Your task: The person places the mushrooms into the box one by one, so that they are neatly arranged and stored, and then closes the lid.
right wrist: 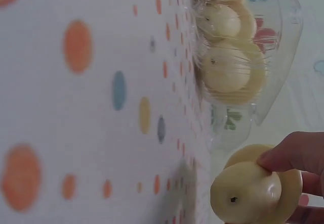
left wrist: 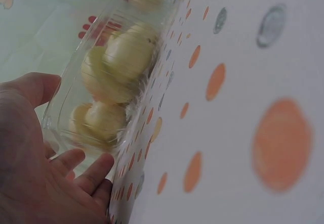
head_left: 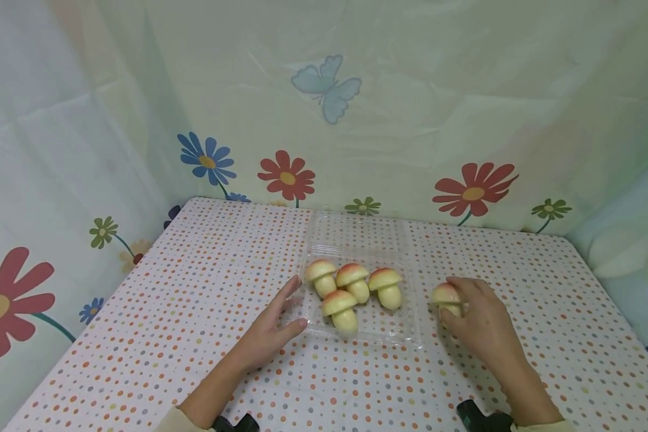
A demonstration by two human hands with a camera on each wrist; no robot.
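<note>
A clear plastic clamshell box [head_left: 378, 331] sits in the middle of the table, its lid [head_left: 356, 234] folded open toward the back. Several toy mushrooms with yellow stems and reddish caps lie inside, one mushroom [head_left: 340, 309] in front of a row. My left hand [head_left: 267, 330] is at the box's left side, fingers extended and thumb spread along the rim. To the right of the box, my right hand [head_left: 483, 327] pinches another mushroom [right wrist: 245, 191] between thumb and fingers. Its stem end points toward the right wrist camera, and a shadow falls on the cloth beside it.
A white tablecloth with coloured dots [head_left: 221, 258] covers the table. Behind it hangs a pale curtain [head_left: 410, 120] printed with flowers and a butterfly. Dark wrist straps [head_left: 483, 417] show at the lower edge.
</note>
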